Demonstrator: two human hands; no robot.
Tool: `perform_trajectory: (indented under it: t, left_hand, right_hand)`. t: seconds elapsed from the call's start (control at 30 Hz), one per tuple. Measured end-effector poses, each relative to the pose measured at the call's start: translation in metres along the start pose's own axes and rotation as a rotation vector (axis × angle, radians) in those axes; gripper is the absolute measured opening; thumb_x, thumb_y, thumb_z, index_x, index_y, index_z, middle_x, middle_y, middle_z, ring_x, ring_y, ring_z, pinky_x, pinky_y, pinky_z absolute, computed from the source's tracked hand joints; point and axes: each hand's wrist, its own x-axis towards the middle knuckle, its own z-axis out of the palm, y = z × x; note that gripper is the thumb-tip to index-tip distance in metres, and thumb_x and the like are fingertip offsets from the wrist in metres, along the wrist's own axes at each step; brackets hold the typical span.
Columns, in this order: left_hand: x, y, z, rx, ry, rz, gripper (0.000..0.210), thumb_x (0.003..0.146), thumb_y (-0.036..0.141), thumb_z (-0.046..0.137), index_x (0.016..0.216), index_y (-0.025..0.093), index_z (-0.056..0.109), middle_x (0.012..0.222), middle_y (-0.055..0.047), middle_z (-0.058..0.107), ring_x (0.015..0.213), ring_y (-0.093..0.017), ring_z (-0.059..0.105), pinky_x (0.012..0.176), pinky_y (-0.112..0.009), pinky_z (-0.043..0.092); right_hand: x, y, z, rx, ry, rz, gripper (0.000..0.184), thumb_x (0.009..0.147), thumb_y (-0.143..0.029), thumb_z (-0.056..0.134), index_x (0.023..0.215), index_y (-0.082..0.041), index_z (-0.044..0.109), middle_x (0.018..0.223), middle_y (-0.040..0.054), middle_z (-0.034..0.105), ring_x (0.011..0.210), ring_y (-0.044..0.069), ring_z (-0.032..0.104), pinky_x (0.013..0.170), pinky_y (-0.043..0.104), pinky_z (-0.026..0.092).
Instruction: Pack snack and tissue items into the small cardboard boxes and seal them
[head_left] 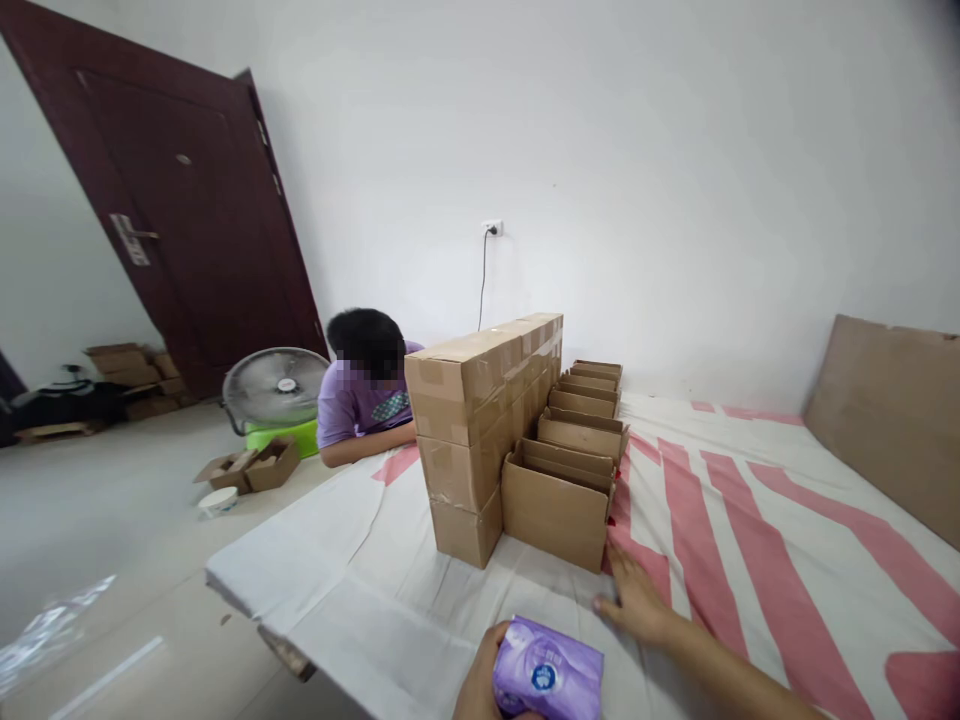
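My left hand [480, 678] is at the bottom of the view, wrapped round a purple tissue pack [550, 668] with a round blue logo. To its right, my right hand [636, 597] lies low over the cloth with fingers stretched out, holding nothing. Its fingertips are close to the front corner of an open cardboard box [555, 512]; whether they touch it I cannot tell. More open boxes [581, 402] run back in a row behind that one. What is inside them is hidden by their walls.
Along the row's left side stands a wall of stacked, taped boxes [457, 470]. A person in a purple shirt [360, 400] leans behind it. Red-and-white cloth [720, 540] covers the table. A large cardboard sheet [892, 420] stands at right; a fan [277, 390] is on the floor.
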Motion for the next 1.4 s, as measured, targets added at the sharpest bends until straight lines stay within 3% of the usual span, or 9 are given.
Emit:
perform_trajectory:
  t: [0.13,0.33,0.77,1.1,1.4]
  left_hand:
    - [0.002,-0.009,0.000,-0.007,-0.004,0.007,0.085,0.049,0.052,0.086,0.122,0.021,0.056,0.110,-0.011,0.069,0.100,-0.035,0.066,0.090,-0.043,0.051]
    - [0.003,-0.021,-0.004,-0.038,-0.081,0.054,0.089,0.053,0.055,0.084,0.129,0.019,0.053,0.115,-0.014,0.068,0.102,-0.036,0.066,0.092,-0.046,0.052]
    - [0.000,0.004,0.002,-0.071,0.038,0.076,0.085,0.054,0.053,0.085,0.126,0.017,0.058,0.118,-0.015,0.067,0.109,-0.038,0.064,0.097,-0.049,0.050]
    - [0.001,0.018,0.001,-0.049,0.031,0.047,0.081,0.056,0.045,0.083,0.126,0.015,0.055,0.120,-0.017,0.067,0.110,-0.038,0.065,0.098,-0.050,0.049]
    - [0.000,0.022,-0.003,0.003,-0.042,0.018,0.088,0.059,0.047,0.079,0.134,0.017,0.042,0.121,-0.014,0.070,0.112,-0.035,0.066,0.098,-0.043,0.051]
  right_hand:
    - [-0.054,-0.008,0.018,-0.148,-0.053,0.055,0.075,0.081,-0.052,0.059,0.148,-0.024,0.042,0.160,0.0096,0.024,0.150,0.038,0.012,0.121,0.060,0.001]
    - [-0.098,-0.013,0.023,-0.216,-0.091,-0.006,0.069,0.085,-0.056,0.054,0.149,-0.034,0.037,0.160,0.0021,0.020,0.150,0.037,0.011,0.120,0.064,0.005]
    - [-0.108,-0.043,0.009,-0.317,-0.064,0.043,0.067,0.088,-0.055,0.048,0.149,-0.030,0.038,0.162,0.0027,0.023,0.151,0.031,0.015,0.122,0.053,0.007]
    - [-0.114,-0.050,0.009,-0.342,-0.031,0.045,0.068,0.088,-0.053,0.045,0.149,-0.024,0.040,0.162,0.0063,0.026,0.151,0.029,0.015,0.122,0.050,0.006]
    - [-0.117,-0.054,0.009,-0.346,-0.025,0.051,0.068,0.089,-0.051,0.045,0.150,-0.023,0.037,0.163,0.0069,0.024,0.151,0.027,0.014,0.122,0.047,0.007]
